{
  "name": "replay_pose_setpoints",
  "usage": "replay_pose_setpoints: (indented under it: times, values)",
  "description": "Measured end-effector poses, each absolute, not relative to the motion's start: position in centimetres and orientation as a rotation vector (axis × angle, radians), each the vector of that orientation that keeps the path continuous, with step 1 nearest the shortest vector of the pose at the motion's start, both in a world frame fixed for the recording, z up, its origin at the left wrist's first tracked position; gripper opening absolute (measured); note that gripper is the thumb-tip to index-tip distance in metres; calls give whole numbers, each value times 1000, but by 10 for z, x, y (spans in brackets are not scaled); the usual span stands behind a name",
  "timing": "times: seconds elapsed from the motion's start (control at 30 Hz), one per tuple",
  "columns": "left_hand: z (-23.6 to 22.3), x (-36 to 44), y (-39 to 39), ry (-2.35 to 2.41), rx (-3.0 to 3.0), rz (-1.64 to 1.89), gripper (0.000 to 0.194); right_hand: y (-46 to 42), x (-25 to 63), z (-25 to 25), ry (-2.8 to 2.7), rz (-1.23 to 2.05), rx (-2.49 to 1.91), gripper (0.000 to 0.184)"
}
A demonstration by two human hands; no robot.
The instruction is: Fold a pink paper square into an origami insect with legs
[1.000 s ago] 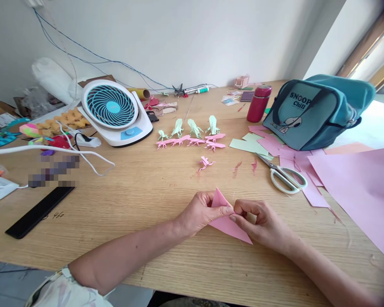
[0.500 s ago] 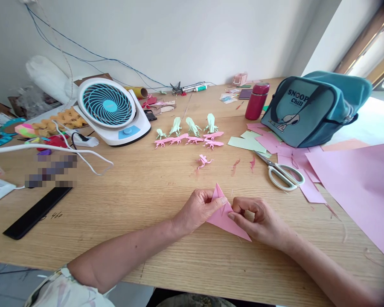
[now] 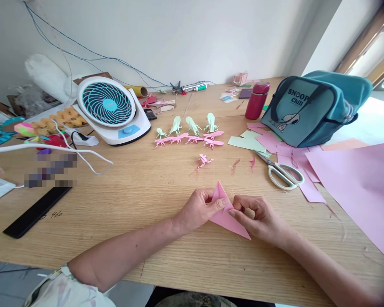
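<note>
Left hand (image 3: 198, 211): my thumb lies on top of the folded pink paper (image 3: 231, 222) with the fingers behind it, pinching it near its upper point.
Right hand (image 3: 262, 219): I pinch the paper's right edge between thumb and curled forefinger, just beside my left thumb.
Folded pink paper: it is between my two hands, close in front of me over the tabletop (image 3: 131, 192), one sharp point aimed away from me and another down to the right; a crease shows near the upper point.
Lone pink figure (image 3: 204, 160): it rests beyond my hands, apart from the rest.
Figure rows: four pale green figures (image 3: 192, 126) stand in a line, with a row of pink figures (image 3: 194, 139) just in front of them, on my side.
Scissors (image 3: 271, 164): they lie right of the lone figure, blades pointing away and leftward, near pink scraps (image 3: 311, 187) and green scraps (image 3: 243, 143).
Large pink sheet (image 3: 355, 183): it spreads at my far right.
Bag and bottle: the teal bag (image 3: 302, 111) sits behind the scraps, the red bottle (image 3: 257, 101) just left of it.
Fan (image 3: 109, 104): it is at the back left, tilted upward.
Black strip (image 3: 38, 212): it lies at my left, near a pixelated patch.
</note>
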State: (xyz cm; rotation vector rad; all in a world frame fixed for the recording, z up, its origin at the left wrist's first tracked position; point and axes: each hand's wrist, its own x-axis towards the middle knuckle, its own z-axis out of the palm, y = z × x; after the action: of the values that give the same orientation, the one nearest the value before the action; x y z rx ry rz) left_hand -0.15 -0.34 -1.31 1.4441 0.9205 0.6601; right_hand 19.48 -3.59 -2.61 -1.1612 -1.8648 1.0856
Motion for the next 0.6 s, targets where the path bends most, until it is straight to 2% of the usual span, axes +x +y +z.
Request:
replay_pose_setpoints:
  times: [0.23, 0.37, 0.5, 0.6]
  values:
    - [-16, -2, -1, 901, 1481, 624, 39, -34, 198, -26, -1807, 1075, -1169, 40]
    - [-18, -2, 0, 912, 1529, 612, 39, -35, 198, -27, -1849, 959, -1156, 37]
    - [-18, -4, 2, 867, 1625, 678, 31, -36, 199, -28, -1881, 860, -1113, 30]
    - [-16, -7, 4, 792, 1780, 808, 21, -36, 202, -25, -1839, 950, -1078, 29]
